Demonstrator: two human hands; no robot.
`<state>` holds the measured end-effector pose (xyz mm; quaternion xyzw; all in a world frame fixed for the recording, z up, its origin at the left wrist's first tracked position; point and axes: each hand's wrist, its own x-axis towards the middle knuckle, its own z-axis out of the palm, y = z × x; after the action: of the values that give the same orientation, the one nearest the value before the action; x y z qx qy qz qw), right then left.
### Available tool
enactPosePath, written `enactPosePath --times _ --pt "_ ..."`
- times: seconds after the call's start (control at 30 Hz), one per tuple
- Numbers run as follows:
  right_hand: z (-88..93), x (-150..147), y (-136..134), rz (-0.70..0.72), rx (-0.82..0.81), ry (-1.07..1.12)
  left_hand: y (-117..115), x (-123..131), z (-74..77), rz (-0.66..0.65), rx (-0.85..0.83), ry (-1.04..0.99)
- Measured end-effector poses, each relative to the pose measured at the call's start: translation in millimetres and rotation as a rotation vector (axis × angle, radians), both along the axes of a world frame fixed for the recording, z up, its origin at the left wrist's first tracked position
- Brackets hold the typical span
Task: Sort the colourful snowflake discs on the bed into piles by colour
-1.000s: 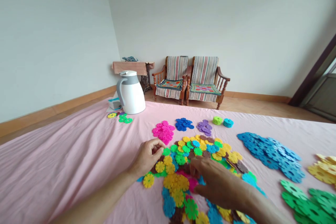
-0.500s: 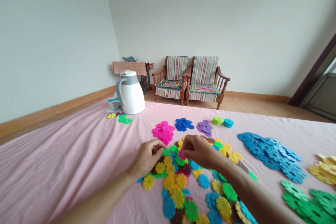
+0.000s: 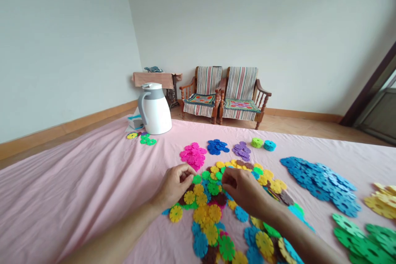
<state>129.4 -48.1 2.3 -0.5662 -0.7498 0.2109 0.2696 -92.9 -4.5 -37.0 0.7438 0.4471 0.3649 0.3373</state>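
Head view showed pink discs (image 3: 193,154) just far of left hand (image 3: 173,183), mixed discs (image 3: 210,214) below right hand (image 3: 246,189), fingers (image 3: 185,168) curled, grips unclear.

Plastic on the mixed discs (image 3: 202,213), smooth, mostly matt with a faint sheen. Same plastic look for the pink discs (image 3: 193,155), dark blue discs (image 3: 217,147) and purple discs (image 3: 241,151). Slightly shinier on the large blue discs (image 3: 318,182) — pale highlights across top faces. Smooth plastic again on the large green discs (image 3: 368,239). Matt cloth for the pink sheet (image 3: 77,177), soft, creased. Hard, smooth, plastic-looking shell on the white jug (image 3: 158,114), soft gloss; duller on the grey handle (image 3: 141,105). Varnished-looking wood in the armchairs (image 3: 262,98) — striped woven cloth for the covers (image 3: 243,81), rougher yarn-like texture on the seat mats (image 3: 241,105). Smooth, matt finish on the wall (image 3: 198,20).
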Motion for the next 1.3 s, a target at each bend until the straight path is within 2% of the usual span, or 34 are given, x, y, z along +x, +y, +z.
enactPosePath --times 0.13,0.27,0.73,1.3 --pt "-3.0 3.4 -24.6 0.047 0.021 -0.111 -0.5 0.2 1.0 0.005 -0.017 -0.004" --pt "-1.8 -0.6 -32.9 0.095 -0.004 -0.139 -0.5 0.0 1.6 0.01 -0.02 -0.011" --pt "4.6 -6.9 -37.1 0.133 -0.061 -0.142 -2.4 2.1 6.3 0.023 -0.025 -0.019" --pt "9.8 -9.2 -36.7 0.118 -0.085 -0.157 -3.8 2.3 5.1 0.01 -0.031 -0.034"
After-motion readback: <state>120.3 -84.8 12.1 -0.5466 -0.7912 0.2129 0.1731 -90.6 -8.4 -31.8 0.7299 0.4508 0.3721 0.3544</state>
